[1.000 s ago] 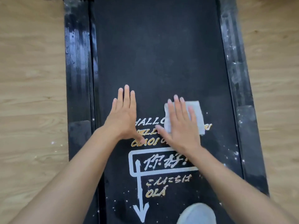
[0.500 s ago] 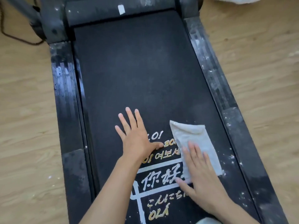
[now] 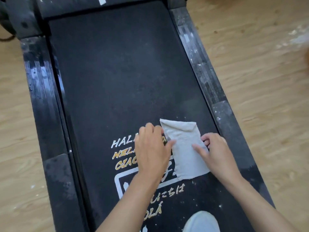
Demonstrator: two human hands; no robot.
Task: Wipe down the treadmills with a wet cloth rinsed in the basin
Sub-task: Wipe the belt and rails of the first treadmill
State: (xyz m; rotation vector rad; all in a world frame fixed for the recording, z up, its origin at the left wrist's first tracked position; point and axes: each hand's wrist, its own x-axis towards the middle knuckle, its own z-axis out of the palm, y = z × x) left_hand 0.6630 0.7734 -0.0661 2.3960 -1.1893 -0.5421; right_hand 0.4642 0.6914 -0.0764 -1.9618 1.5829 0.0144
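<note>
Black treadmill belt [image 3: 117, 81] on wood floor [image 3: 259, 81]: folded grey cloth [image 3: 184, 148] lies flat, left hand [image 3: 151, 148] and right hand [image 3: 217, 149] pinching its opposite edges.

The pale wood-grain plank floor [image 3: 260, 101] spreads out to left and right under soft, even light, with a faint sheen on it. Small white specks [image 3: 32, 186] dot the boards on the left, and a whitish scuffed patch [image 3: 297, 39] marks the far right. A thin dark cord [image 3: 6, 38], perhaps a cable, curls at the left edge.
</note>
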